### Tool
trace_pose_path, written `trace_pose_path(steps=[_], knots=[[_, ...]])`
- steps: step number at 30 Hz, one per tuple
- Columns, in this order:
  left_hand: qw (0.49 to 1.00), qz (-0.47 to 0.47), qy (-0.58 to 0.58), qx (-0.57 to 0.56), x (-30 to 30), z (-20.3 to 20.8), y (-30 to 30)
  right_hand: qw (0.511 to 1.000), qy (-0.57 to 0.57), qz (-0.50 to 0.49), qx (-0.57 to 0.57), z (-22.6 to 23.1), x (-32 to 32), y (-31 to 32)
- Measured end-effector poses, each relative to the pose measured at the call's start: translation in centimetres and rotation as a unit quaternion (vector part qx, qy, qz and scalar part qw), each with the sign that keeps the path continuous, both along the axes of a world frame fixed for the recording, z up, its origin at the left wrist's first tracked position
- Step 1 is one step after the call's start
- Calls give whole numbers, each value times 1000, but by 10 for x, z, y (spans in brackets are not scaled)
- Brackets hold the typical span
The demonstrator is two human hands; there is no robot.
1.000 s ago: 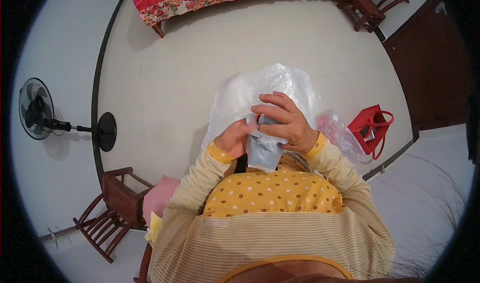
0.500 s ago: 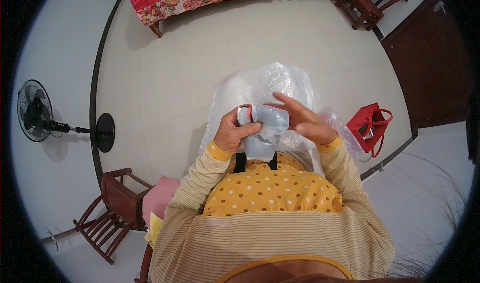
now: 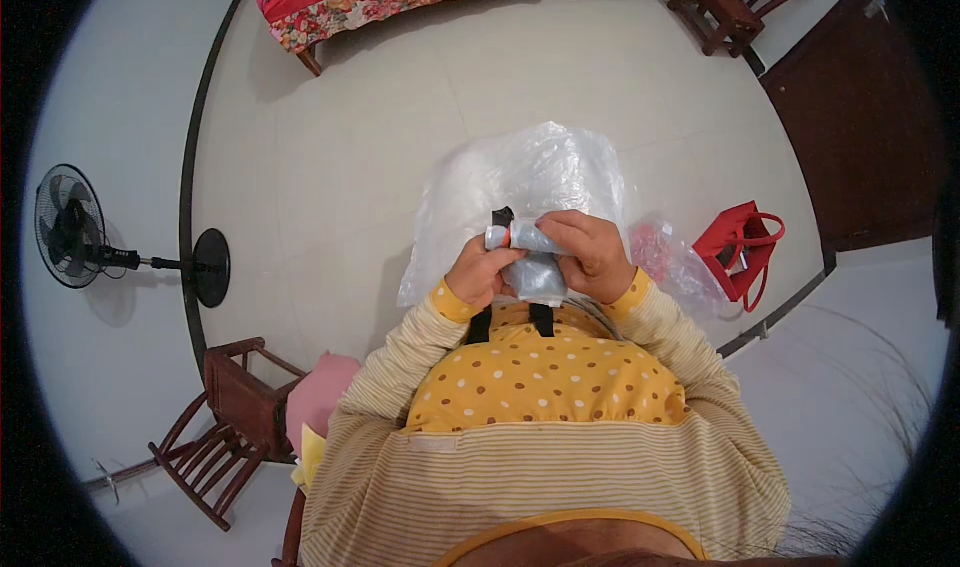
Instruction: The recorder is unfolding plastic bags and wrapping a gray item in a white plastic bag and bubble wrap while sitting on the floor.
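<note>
Between my hands is a grey object in clear plastic wrapping [image 3: 538,277], with a small orange-red part and a black tip at its far left end. I cannot make out its exact kind. My left hand [image 3: 477,272] closes around its left end, thumb on top. From the right, my right hand [image 3: 595,257] holds the wrapping, its fingers bent over the upper edge. Just beyond my hands spreads a large, crumpled sheet of clear plastic [image 3: 525,172]. Some black straps [image 3: 541,321] lie over my yellow dotted apron below the object.
A red handbag [image 3: 742,252] stands at the right, beside pinkish clear plastic [image 3: 660,252]. A black standing fan [image 3: 120,256] is at the left. Wooden chairs [image 3: 240,402] stand lower left and far right. A floral-covered bed [image 3: 430,2] is at the far side.
My right hand has come down from its raised, spread position and closed on the wrapped object. The object has turned somewhat, and its black tip now shows.
</note>
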State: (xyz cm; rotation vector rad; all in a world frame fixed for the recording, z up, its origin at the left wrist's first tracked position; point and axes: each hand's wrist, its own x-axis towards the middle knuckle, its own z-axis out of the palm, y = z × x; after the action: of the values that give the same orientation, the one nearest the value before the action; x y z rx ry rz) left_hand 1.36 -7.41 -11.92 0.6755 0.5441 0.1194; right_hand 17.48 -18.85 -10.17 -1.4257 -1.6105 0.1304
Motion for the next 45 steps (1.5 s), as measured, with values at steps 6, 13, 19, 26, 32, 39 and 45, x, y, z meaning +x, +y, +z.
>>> trace_pose_path(steps=[6,13,19,26,32,39,45], knots=[[989,-127,-72,39,-13,8,12,992,-85,44,84,0,6,2],[964,-172,-77,-188,-10,-14,24,974,-125,149,116,2,4,1],[960,-272,-58,-24,-8,0,20,977,-123,142,103,2,5,0],[965,-256,-49,-1,-7,11,13,976,139,120,-121,-5,12,-7],[969,-209,-74,113,-9,27,-1,862,369,230,-263,-1,13,-2],[966,-17,-27,257,-5,24,13,709,632,209,-232,-4,13,-1],[909,65,-19,411,2,21,-12,857,483,113,-135,7,-21,1]])
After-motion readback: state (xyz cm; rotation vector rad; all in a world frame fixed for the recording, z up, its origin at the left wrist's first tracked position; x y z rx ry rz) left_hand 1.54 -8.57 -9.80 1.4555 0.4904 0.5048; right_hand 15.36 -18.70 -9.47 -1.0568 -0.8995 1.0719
